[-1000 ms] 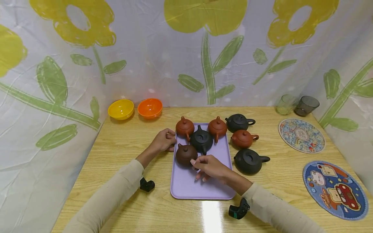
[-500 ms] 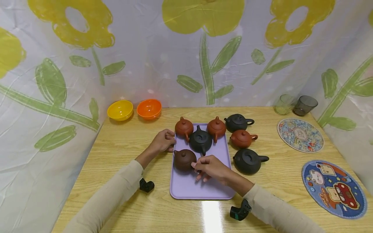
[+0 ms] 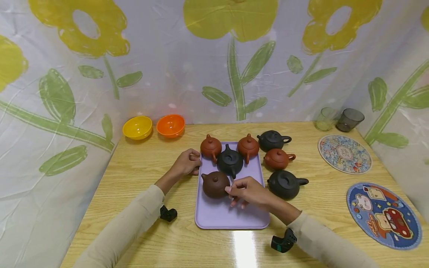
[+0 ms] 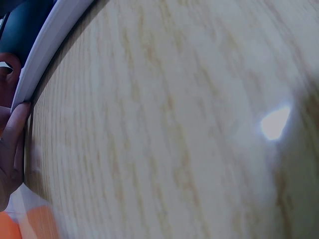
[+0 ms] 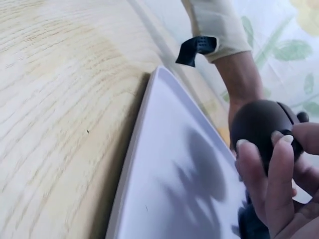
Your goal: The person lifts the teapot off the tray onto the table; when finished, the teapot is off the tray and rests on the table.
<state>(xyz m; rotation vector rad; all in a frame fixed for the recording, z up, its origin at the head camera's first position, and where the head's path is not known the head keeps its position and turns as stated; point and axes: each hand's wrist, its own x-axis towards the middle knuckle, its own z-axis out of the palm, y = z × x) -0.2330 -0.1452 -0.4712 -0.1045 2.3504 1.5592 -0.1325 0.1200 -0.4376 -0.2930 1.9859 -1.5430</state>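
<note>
My right hand (image 3: 249, 191) pinches the handle of a dark brown teapot (image 3: 214, 185) over the near half of a lilac tray (image 3: 231, 219). In the right wrist view the brown teapot (image 5: 261, 124) casts its shadow on the tray (image 5: 164, 164); fingers hide its handle. My left hand (image 3: 187, 162) grips the tray's left rim, and its fingers (image 4: 12, 142) show at that rim in the left wrist view. Behind the brown teapot, a black teapot (image 3: 229, 162) stands on the tray between two reddish-brown teapots, one left (image 3: 210, 147) and one right (image 3: 248, 146).
Right of the tray stand a black teapot (image 3: 272, 140), a reddish-brown teapot (image 3: 277, 159) and another black teapot (image 3: 284, 185). Yellow (image 3: 137, 128) and orange (image 3: 171, 126) bowls sit back left. Two cups (image 3: 349, 120) and two round mats (image 3: 345, 154) lie to the right.
The brown teapot has moved toward me, away from the black teapot, and lately a little to the right with my right hand. My left hand has stayed at the tray's rim.
</note>
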